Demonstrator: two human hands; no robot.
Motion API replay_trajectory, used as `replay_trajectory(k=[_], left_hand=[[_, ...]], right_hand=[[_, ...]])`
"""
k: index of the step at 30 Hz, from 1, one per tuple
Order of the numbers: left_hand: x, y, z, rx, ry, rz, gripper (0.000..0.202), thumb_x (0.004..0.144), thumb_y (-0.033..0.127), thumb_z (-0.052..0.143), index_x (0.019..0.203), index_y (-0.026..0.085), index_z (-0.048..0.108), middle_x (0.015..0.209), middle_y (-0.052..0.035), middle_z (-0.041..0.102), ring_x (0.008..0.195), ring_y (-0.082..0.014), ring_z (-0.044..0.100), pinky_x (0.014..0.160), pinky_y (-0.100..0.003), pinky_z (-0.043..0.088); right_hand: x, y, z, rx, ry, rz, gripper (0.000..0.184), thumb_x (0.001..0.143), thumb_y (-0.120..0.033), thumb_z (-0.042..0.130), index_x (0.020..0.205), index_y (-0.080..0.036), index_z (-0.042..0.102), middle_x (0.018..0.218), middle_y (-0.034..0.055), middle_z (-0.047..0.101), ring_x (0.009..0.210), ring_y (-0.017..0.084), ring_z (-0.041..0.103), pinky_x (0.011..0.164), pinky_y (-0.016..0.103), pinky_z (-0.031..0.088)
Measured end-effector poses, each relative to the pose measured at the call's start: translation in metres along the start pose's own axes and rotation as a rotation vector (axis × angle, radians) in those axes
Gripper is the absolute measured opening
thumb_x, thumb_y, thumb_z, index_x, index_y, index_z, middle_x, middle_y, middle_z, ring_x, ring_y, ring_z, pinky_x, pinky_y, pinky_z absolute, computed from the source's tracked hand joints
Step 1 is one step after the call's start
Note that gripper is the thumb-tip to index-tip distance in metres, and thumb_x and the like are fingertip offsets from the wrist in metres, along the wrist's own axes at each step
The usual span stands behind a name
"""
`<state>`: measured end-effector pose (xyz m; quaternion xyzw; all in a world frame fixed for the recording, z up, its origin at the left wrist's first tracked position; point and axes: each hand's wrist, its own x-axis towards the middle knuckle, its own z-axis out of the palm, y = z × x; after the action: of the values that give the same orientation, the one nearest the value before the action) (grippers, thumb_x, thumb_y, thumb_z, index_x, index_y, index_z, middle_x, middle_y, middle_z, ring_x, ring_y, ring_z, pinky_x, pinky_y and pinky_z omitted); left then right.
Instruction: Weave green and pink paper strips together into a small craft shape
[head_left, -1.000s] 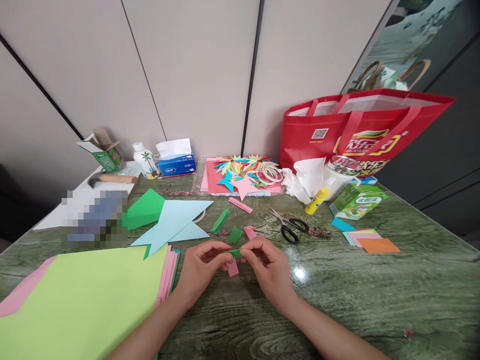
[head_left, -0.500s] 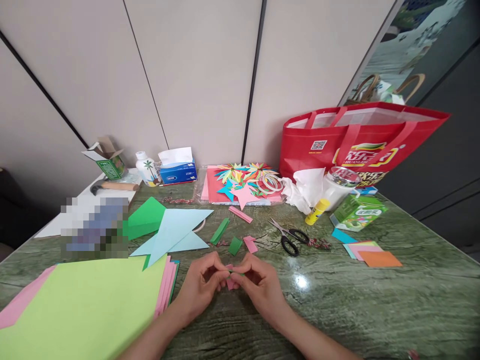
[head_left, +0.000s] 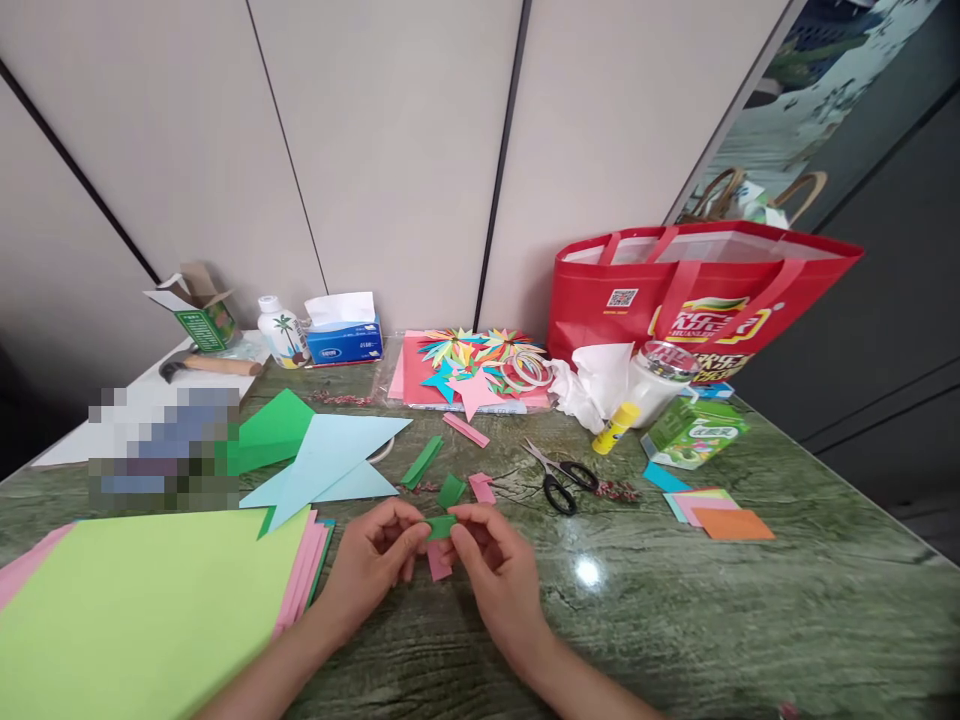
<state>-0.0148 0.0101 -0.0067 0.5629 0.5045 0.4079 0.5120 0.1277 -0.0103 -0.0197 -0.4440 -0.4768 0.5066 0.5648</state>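
Note:
Between my two hands is a small green paper strip (head_left: 441, 527), pinched at both ends. My left hand (head_left: 373, 560) grips its left end between thumb and forefinger, and my right hand (head_left: 499, 575) grips the right end the same way. Just under it, partly hidden by my fingers, a pink paper piece (head_left: 439, 562) lies on the table. Beyond my hands lie a folded green paper piece (head_left: 451, 490), a folded pink paper piece (head_left: 482, 488), a longer green strip (head_left: 422, 462) and a pink strip (head_left: 466, 430). Black-handled scissors (head_left: 559, 475) rest to the right, blades slightly apart.
Stacked coloured paper (head_left: 165, 600) fills the front left, with light-blue paper shapes (head_left: 330, 460) behind it. A yellow glue stick (head_left: 616, 428), green box (head_left: 697, 434) and small coloured cards (head_left: 731, 522) lie right. A red bag (head_left: 600, 290) and tissue pack (head_left: 343, 343) stand along the wall.
The green strip has turned from nearly edge-on to showing its flat face, with my hands slightly farther apart. The whole view has shifted a little.

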Motion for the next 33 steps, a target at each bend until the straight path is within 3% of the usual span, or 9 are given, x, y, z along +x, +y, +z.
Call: replay_trajectory(k=[5,9,14,19,26,33], left_hand=[[0.001,-0.002,-0.002,0.030,0.006,0.018,0.019,0.075,0.034,0.058,0.071,0.016,0.055,0.052,0.0045,0.052,0.037,-0.0055,0.042,0.036,-0.017,0.030],[0.001,-0.001,-0.001,0.056,0.013,0.042,0.018,0.075,0.034,0.057,0.073,0.016,0.056,0.047,0.0065,0.047,0.037,-0.0054,0.040,0.037,-0.017,0.030],[0.001,-0.005,0.000,0.062,0.013,0.054,0.020,0.075,0.036,0.056,0.076,0.015,0.055,0.051,0.0048,0.052,0.037,-0.0054,0.039,0.038,-0.018,0.030],[0.002,-0.004,0.000,0.072,0.022,0.057,0.021,0.074,0.036,0.057,0.077,0.016,0.056,0.049,0.0053,0.051,0.036,-0.0060,0.038,0.037,-0.018,0.030],[0.001,0.004,-0.001,0.092,0.066,0.096,0.019,0.072,0.035,0.059,0.073,0.016,0.058,0.056,0.0026,0.054,0.045,-0.0088,0.046,0.040,-0.018,0.033],[-0.001,-0.001,0.000,0.109,0.089,0.105,0.020,0.073,0.036,0.058,0.074,0.017,0.059,0.058,0.0022,0.054,0.049,-0.0102,0.047,0.044,-0.019,0.036]], right_hand=[[0.003,0.003,-0.001,-0.038,-0.006,-0.039,0.013,0.080,-0.026,0.054,0.089,-0.018,0.059,0.076,0.0027,0.058,0.063,0.013,0.059,0.057,0.023,0.050],[0.005,0.006,-0.003,-0.106,-0.039,-0.106,0.021,0.079,-0.021,0.054,0.099,-0.020,0.059,0.082,0.0030,0.058,0.067,0.012,0.059,0.060,0.023,0.051],[0.004,0.011,-0.003,-0.113,-0.092,-0.156,0.026,0.077,-0.017,0.055,0.103,-0.020,0.057,0.089,0.0044,0.059,0.070,0.014,0.061,0.062,0.025,0.052],[0.006,0.017,-0.002,-0.122,-0.102,-0.137,0.026,0.077,-0.018,0.055,0.103,-0.018,0.055,0.084,0.0042,0.062,0.068,0.014,0.061,0.060,0.025,0.051],[0.008,0.018,0.001,-0.207,-0.095,-0.142,0.024,0.078,-0.022,0.053,0.101,-0.016,0.053,0.069,0.0004,0.058,0.049,0.009,0.051,0.044,0.020,0.041],[0.005,0.017,0.006,-0.185,-0.108,-0.113,0.023,0.079,-0.023,0.051,0.101,-0.017,0.050,0.059,-0.0033,0.053,0.045,0.009,0.048,0.044,0.019,0.039]])
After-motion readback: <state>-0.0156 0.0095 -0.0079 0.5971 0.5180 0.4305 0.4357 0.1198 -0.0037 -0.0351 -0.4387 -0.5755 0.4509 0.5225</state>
